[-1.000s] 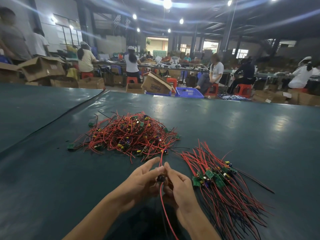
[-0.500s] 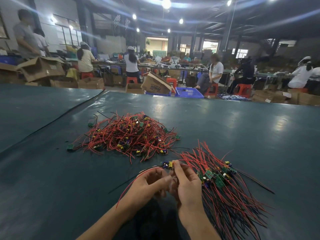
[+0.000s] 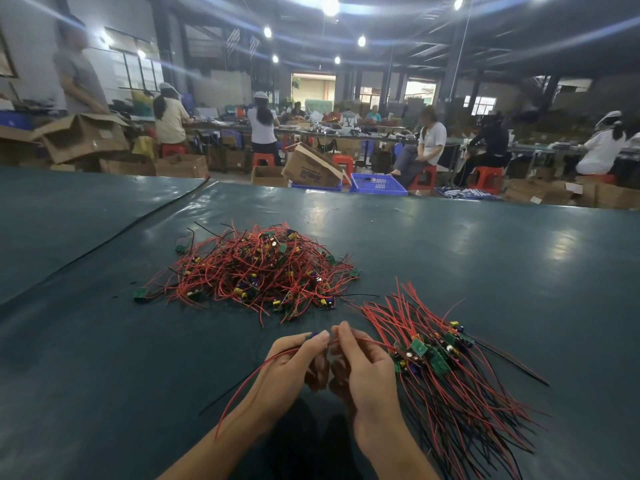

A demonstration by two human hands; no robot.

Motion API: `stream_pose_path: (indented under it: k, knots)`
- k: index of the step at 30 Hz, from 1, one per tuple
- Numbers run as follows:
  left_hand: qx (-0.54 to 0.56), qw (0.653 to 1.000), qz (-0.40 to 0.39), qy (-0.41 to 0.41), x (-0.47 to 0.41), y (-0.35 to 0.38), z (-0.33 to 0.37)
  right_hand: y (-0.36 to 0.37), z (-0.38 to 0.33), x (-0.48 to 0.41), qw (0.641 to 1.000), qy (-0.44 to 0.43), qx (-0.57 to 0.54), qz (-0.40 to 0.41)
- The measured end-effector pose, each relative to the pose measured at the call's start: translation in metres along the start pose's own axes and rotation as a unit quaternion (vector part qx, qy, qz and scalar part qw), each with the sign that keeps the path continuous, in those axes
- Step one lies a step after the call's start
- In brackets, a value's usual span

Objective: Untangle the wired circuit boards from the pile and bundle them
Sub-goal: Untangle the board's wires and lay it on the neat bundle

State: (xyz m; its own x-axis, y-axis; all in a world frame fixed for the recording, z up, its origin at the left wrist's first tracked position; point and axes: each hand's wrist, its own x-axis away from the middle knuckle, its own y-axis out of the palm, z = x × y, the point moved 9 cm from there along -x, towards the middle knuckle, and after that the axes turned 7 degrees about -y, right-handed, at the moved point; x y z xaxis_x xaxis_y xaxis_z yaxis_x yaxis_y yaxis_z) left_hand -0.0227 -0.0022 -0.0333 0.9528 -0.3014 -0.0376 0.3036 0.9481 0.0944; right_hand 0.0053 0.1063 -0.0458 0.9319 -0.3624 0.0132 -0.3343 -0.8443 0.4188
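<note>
The wired circuit board was mostly hidden by fingertips, above the green table between the tangled pile and the fanned bundle. Print on a tipped cardboard box beyond was too blurred to read. The left hand and right hand both pinched it, fingers curled, red wires trailing either side.

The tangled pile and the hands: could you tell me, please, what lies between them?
In the head view, just bare green table cover, crossed by a few red wire ends trailing from the pile toward the left hand and right hand.
</note>
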Motion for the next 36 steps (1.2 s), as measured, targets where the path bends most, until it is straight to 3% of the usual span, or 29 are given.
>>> stream_pose_path:
  k: [5,12,25,36]
  knots:
    - [0.008,1.0,0.012,0.008,-0.002,-0.005,0.002,-0.012,0.003,-0.006,0.998,0.036,-0.043,0.038]
    - [-0.018,1.0,-0.008,0.003,-0.005,0.0,-0.003,0.005,-0.003,0.004,0.997,-0.028,0.067,-0.031]
    - [-0.067,0.997,-0.001,0.023,-0.006,-0.002,-0.002,-0.009,0.006,-0.004,0.999,0.008,0.019,0.033]
    - [-0.067,0.997,0.016,0.042,-0.008,-0.011,0.006,-0.049,-0.017,-0.034,0.993,-0.058,0.002,0.1]
